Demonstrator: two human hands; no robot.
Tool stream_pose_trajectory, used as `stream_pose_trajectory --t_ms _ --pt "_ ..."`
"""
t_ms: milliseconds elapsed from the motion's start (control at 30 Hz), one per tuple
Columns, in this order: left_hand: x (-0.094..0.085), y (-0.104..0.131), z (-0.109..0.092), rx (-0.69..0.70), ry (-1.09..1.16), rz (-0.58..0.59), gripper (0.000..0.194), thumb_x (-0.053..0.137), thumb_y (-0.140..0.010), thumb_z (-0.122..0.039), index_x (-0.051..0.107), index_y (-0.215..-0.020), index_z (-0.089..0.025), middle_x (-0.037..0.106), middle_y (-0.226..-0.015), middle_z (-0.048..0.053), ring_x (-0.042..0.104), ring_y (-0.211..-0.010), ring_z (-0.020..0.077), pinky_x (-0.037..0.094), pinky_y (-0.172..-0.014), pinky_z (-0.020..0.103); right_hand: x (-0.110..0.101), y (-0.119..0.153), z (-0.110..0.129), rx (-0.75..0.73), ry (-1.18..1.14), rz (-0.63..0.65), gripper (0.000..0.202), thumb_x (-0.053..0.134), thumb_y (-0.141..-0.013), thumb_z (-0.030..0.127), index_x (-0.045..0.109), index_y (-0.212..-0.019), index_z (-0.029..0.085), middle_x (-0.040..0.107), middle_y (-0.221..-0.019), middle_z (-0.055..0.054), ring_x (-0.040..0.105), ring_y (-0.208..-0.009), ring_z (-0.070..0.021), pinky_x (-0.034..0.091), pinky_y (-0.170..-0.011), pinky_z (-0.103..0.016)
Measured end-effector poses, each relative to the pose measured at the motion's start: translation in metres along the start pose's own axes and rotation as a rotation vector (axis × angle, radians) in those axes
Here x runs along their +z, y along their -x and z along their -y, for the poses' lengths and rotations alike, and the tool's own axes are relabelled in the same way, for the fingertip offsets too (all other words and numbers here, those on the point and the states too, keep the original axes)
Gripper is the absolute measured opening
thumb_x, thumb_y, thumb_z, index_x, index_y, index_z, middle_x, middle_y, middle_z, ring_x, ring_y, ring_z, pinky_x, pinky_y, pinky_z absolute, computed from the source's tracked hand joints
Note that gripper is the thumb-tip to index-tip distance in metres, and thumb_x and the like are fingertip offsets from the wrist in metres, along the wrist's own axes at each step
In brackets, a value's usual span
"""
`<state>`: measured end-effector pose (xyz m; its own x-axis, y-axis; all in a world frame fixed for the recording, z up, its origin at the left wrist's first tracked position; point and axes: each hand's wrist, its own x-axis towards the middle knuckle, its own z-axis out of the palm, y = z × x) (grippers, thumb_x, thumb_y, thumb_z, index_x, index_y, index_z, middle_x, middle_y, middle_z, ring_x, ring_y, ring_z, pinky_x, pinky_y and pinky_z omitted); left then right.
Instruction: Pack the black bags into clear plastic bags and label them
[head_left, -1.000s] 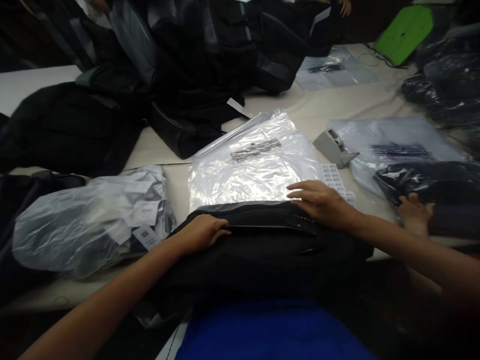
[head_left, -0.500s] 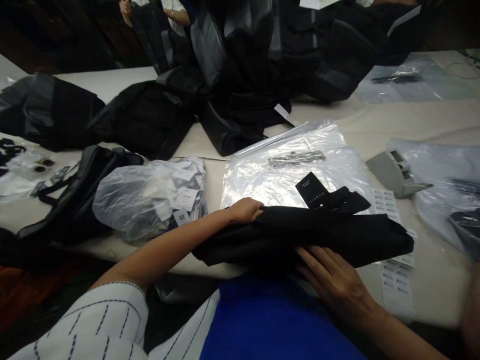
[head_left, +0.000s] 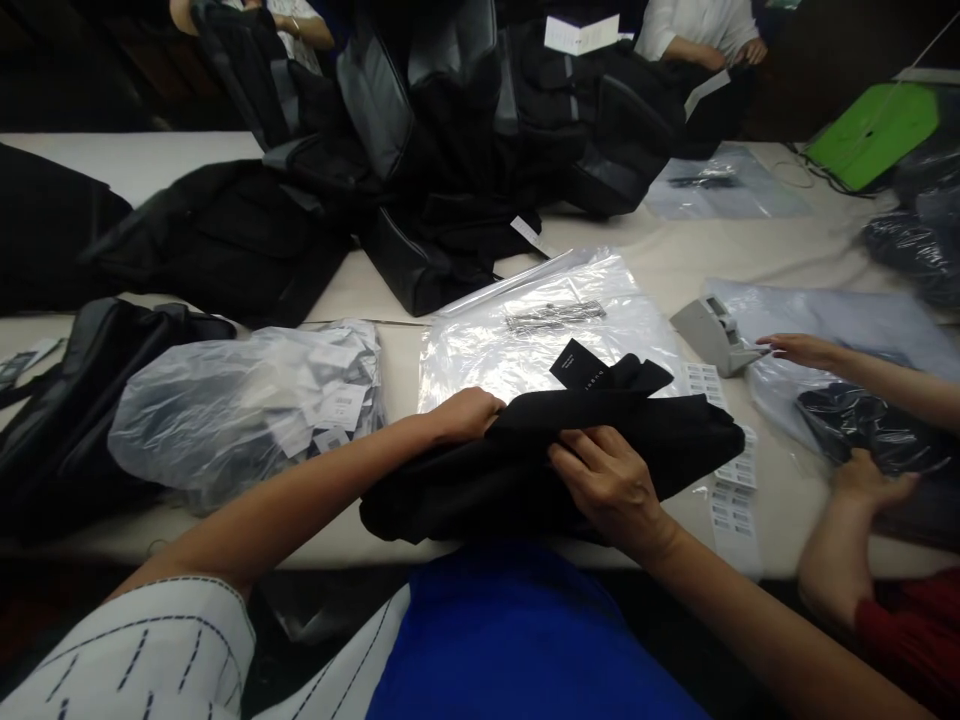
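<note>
Gripping black bag (head_left: 442, 495) at upper edge with left hand (head_left: 466, 414), pinching near side with right hand (head_left: 611, 482); holding near plastic sleeves (head_left: 480, 355) on surface (head_left: 735, 250).

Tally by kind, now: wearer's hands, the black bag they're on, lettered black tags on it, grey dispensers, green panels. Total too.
Wearer's hands: 2 (left hand, right hand)
Black bag: 1
Lettered black tag: 1
Grey dispenser: 1
Green panel: 1
Total: 6

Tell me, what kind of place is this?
Probably a bag workshop or packing room: many black fabric bags lie on a long cream table, with shiny clear plastic sleeves and white sheets of printed stickers.
</note>
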<state>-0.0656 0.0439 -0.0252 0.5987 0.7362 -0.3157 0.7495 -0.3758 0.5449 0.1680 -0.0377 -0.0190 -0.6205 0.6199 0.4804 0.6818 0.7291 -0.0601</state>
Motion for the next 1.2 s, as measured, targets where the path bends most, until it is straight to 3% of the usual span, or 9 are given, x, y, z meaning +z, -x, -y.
stream_pose_trajectory --t_ms 233,433,600,700,800,900,967,1067,1200 --pt "0.002 -0.027 0.031 -0.122 -0.111 -0.139 0.025 0.052 -0.089 -0.032 0.069 -0.082 -0.015 0.071 -0.084 0.01 0.064 -0.081 0.0222 0.044 -0.071 0.029 -0.029 0.011 0.035 -0.309 -0.211 0.198 0.022 0.044 -0.095 0.01 0.058 -0.079 0.017 0.062 -0.088 -0.006 0.051 -0.077 -0.0164 0.042 -0.074 -0.032" --pt "-0.003 -0.035 0.045 -0.096 -0.208 -0.208 0.026 0.051 -0.09 -0.036 0.069 -0.088 -0.018 0.071 -0.085 0.009 0.064 -0.084 0.0246 0.043 -0.071 0.03 -0.022 0.013 0.034 -0.186 -0.397 0.374 0.02 0.043 -0.092 0.006 0.051 -0.077 0.017 0.057 -0.081 -0.004 0.047 -0.073 -0.0154 0.04 -0.064 -0.028" --pt "0.005 -0.011 0.041 -0.018 -0.263 -0.207 0.029 0.044 -0.093 -0.04 0.068 -0.097 -0.023 0.072 -0.088 0.006 0.065 -0.084 0.024 0.042 -0.07 0.03 -0.024 0.02 0.015 -0.051 -0.46 0.151 0.005 0.053 -0.093 0.017 0.058 -0.094 0.017 0.064 -0.093 -0.006 0.056 -0.084 -0.0159 0.047 -0.076 -0.03" --pt "0.01 -0.007 0.042 -0.018 -0.347 -0.215 0.03 0.042 -0.094 -0.039 0.066 -0.103 -0.024 0.073 -0.091 0.006 0.066 -0.085 0.0246 0.043 -0.071 0.031 -0.027 0.039 -0.009 -0.075 -0.258 0.032 0.021 0.057 -0.091 0.019 0.061 -0.112 0.018 0.066 -0.104 -0.008 0.059 -0.099 -0.0207 0.048 -0.09 -0.041" --pt "0.013 -0.007 0.039 -0.031 -0.394 -0.213 0.03 0.041 -0.094 -0.038 0.065 -0.104 -0.024 0.073 -0.092 0.007 0.067 -0.085 0.0258 0.043 -0.07 0.032 -0.032 0.057 -0.04 0.03 -0.086 -0.041 0.031 0.057 -0.09 0.019 0.062 -0.12 0.019 0.065 -0.111 -0.011 0.056 -0.109 -0.0255 0.047 -0.097 -0.049" --pt "0.013 -0.007 0.032 -0.077 -0.393 -0.223 0.03 0.04 -0.093 -0.037 0.065 -0.1 -0.024 0.072 -0.089 0.007 0.067 -0.084 0.0265 0.043 -0.069 0.032 -0.037 0.063 -0.061 0.061 -0.082 -0.056 0.031 0.049 -0.091 0.011 0.066 -0.115 0.021 0.066 -0.106 -0.009 0.058 -0.105 -0.0237 0.051 -0.092 -0.044" --pt "0.01 -0.009 0.03 -0.136 -0.363 -0.243 0.029 0.04 -0.093 -0.036 0.065 -0.096 -0.022 0.072 -0.088 0.009 0.067 -0.083 0.0272 0.043 -0.069 0.033 -0.041 0.062 -0.065 0.015 -0.166 0.002 0.031 0.044 -0.093 0.008 0.068 -0.109 0.02 0.068 -0.097 -0.007 0.059 -0.094 -0.0198 0.053 -0.084 -0.037" --pt "0.006 -0.016 0.032 -0.19 -0.325 -0.254 0.032 0.039 -0.093 -0.036 0.066 -0.094 -0.019 0.071 -0.088 0.012 0.066 -0.085 0.0288 0.044 -0.072 0.034 -0.047 0.058 -0.062 -0.033 -0.286 0.228 0.029 0.042 -0.095 0.01 0.07 -0.098 0.019 0.065 -0.081 -0.005 0.056 -0.076 -0.0153 0.05 -0.07 -0.029" --pt "0.0 -0.022 0.034 -0.17 -0.293 -0.196 0.035 0.039 -0.094 -0.039 0.068 -0.095 -0.021 0.072 -0.095 0.009 0.065 -0.094 0.0272 0.046 -0.079 0.034 -0.049 0.057 -0.064 0.051 -0.444 0.458 0.026 0.046 -0.096 0.017 0.071 -0.095 0.021 0.064 -0.086 -0.004 0.058 -0.081 -0.0144 0.049 -0.07 -0.025"
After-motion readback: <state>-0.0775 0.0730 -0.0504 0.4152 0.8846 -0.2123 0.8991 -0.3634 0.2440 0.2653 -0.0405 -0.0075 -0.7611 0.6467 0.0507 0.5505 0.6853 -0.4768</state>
